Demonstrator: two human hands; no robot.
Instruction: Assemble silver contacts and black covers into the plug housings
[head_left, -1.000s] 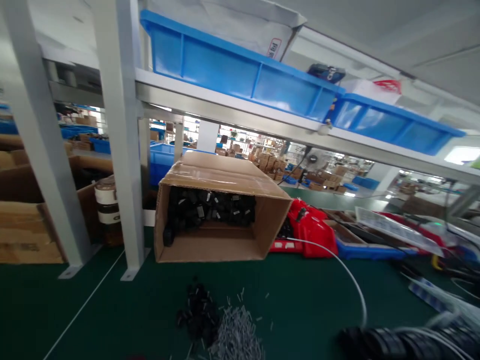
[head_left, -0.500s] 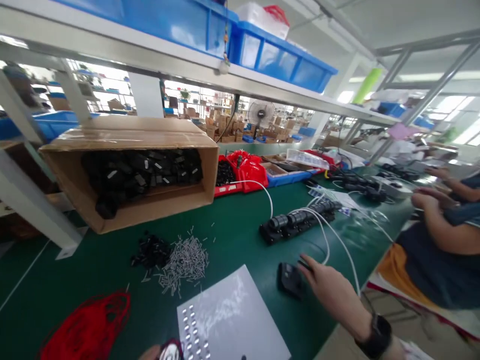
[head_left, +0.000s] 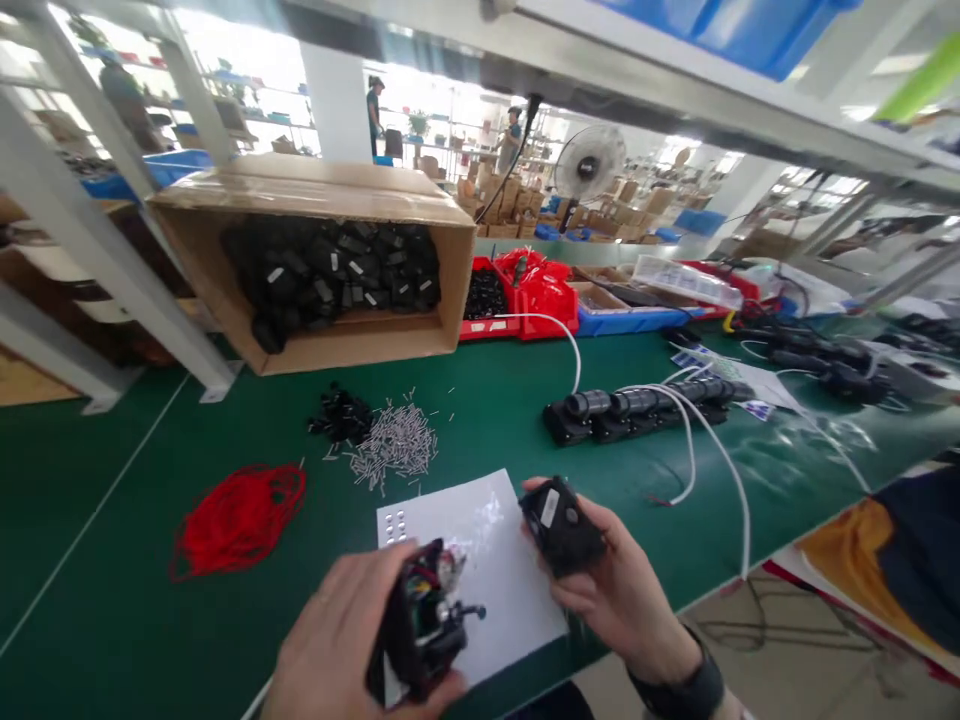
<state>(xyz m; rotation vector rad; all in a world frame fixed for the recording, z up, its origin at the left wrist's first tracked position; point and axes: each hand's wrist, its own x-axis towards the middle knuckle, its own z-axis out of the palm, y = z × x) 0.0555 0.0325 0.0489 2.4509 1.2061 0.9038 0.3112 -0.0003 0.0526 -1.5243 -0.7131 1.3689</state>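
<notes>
My left hand (head_left: 337,640) is closed round an open black housing (head_left: 401,640) with coloured wires and small parts showing inside. In my right hand (head_left: 615,590) is a black plastic cover (head_left: 562,525) with a small white label, held between thumb and fingers. Both pieces are above a white sheet (head_left: 495,570) that carries small shiny round parts at its left edge. The two pieces are apart. Behind the sheet lie a heap of thin metal pins or screws (head_left: 397,440) and a pile of small black parts (head_left: 341,415).
A cardboard box (head_left: 360,350) of black housings lies on its side at the back. Red wire (head_left: 240,520) is coiled at left. A row of black assemblies (head_left: 637,410) with white cables stands at right. Red and blue bins line the back, beneath an overhead shelf (head_left: 675,90).
My right hand has picked up the black cover from the table and brought it left over the sheet. My left hand has come up into view with the wired housing. The view has shifted.
</notes>
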